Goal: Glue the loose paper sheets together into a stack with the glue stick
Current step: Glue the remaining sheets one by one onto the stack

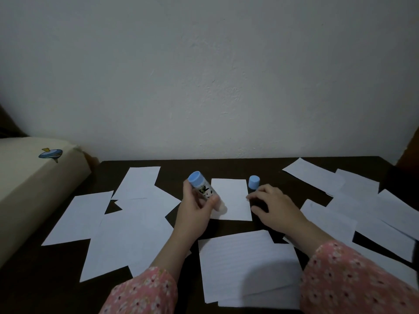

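Observation:
My left hand [195, 209] grips the glue stick [204, 189], a white tube with a blue base end pointing up and away; its glue end touches the small white sheet [233, 200] in the middle of the dark table [176, 168]. The stick's blue cap [254, 182] stands on the table just beyond that sheet's right corner. My right hand [272, 207] rests on the table beside the sheet's right edge, fingertips touching the edge. A lined sheet pile [244, 266] lies nearest me.
Several loose white sheets [127, 218] overlap on the left of the table, and several more loose sheets [362, 200] spread over the right. A cream cushion [29, 189] with a spinning-top picture borders the left. A pale wall stands behind the table.

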Action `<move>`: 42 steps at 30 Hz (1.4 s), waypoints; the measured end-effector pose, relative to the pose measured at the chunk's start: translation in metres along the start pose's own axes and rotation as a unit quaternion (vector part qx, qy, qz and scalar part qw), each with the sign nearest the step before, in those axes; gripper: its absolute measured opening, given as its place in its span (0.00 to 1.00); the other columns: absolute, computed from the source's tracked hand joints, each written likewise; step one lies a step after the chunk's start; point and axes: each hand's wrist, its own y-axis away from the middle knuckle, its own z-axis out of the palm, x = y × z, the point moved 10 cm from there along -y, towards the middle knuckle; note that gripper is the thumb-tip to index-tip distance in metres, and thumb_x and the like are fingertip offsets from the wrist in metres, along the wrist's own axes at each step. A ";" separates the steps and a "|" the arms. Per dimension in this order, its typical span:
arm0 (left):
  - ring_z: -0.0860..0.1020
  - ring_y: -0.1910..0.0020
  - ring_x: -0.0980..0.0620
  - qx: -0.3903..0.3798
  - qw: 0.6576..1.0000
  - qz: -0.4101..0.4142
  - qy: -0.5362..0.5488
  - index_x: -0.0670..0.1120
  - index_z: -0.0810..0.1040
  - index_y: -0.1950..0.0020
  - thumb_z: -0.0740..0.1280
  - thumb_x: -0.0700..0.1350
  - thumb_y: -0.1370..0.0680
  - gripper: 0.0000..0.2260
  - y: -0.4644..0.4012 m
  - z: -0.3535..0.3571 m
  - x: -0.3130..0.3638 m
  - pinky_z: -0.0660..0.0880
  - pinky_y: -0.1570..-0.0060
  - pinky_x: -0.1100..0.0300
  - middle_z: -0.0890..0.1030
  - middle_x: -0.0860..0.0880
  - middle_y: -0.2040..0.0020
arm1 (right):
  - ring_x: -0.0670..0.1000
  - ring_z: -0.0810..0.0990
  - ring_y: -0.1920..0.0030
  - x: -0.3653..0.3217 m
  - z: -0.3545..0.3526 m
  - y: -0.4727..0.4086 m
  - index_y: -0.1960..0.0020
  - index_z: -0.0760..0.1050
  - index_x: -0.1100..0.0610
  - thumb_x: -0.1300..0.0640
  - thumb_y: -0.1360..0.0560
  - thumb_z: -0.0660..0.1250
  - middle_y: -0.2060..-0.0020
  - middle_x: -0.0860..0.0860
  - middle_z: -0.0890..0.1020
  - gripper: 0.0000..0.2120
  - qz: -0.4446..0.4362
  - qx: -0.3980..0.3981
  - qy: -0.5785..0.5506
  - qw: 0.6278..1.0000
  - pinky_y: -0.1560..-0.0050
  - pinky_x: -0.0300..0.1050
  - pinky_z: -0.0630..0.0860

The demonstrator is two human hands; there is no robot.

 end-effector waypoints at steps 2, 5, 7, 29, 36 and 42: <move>0.72 0.37 0.54 -0.039 0.999 0.016 -0.031 0.57 0.60 0.31 0.68 0.44 0.23 0.26 -0.003 0.017 0.005 0.71 0.46 0.60 0.73 0.53 0.37 | 0.47 0.63 0.31 0.004 0.008 0.004 0.28 0.64 0.41 0.47 0.20 0.60 0.31 0.45 0.66 0.21 -0.012 -0.014 -0.010 1.000 0.32 0.48 0.63; 0.74 0.42 0.57 -0.095 0.990 0.042 -0.094 0.59 0.58 0.29 0.67 0.44 0.22 0.27 -0.005 0.042 0.011 0.72 0.51 0.65 0.73 0.55 0.39 | 0.47 0.59 0.28 0.008 0.014 0.008 0.25 0.58 0.41 0.44 0.20 0.58 0.29 0.45 0.64 0.24 -0.019 -0.012 -0.019 1.000 0.30 0.48 0.57; 0.75 0.51 0.59 -0.116 0.983 0.060 -0.126 0.59 0.57 0.28 0.67 0.45 0.22 0.28 -0.005 0.053 0.016 0.71 0.60 0.70 0.73 0.57 0.44 | 0.46 0.59 0.29 0.010 0.015 0.009 0.26 0.58 0.40 0.43 0.20 0.58 0.30 0.45 0.64 0.24 -0.020 -0.004 -0.028 0.999 0.31 0.47 0.56; 0.74 0.52 0.62 -0.165 0.969 0.076 -0.165 0.59 0.56 0.25 0.66 0.45 0.21 0.29 -0.004 0.071 0.014 0.70 0.59 0.69 0.70 0.60 0.49 | 0.46 0.59 0.30 0.007 0.018 0.009 0.34 0.71 0.41 0.42 0.23 0.63 0.33 0.44 0.65 0.18 -0.029 0.011 -0.020 0.999 0.30 0.50 0.56; 0.72 0.47 0.58 -0.165 0.967 0.047 -0.187 0.60 0.53 0.24 0.66 0.45 0.22 0.32 -0.009 0.054 0.004 0.70 0.48 0.62 0.71 0.56 0.43 | 0.46 0.58 0.30 0.008 0.018 0.010 0.32 0.70 0.41 0.43 0.23 0.63 0.33 0.44 0.64 0.19 -0.023 0.004 -0.021 1.000 0.30 0.51 0.54; 0.72 0.43 0.56 -0.148 0.969 0.032 -0.196 0.59 0.54 0.24 0.66 0.45 0.21 0.31 -0.014 0.034 -0.001 0.69 0.48 0.61 0.72 0.52 0.36 | 0.46 0.58 0.29 0.007 0.017 0.011 0.32 0.69 0.41 0.43 0.22 0.63 0.33 0.44 0.64 0.19 -0.022 0.005 -0.022 1.000 0.29 0.50 0.54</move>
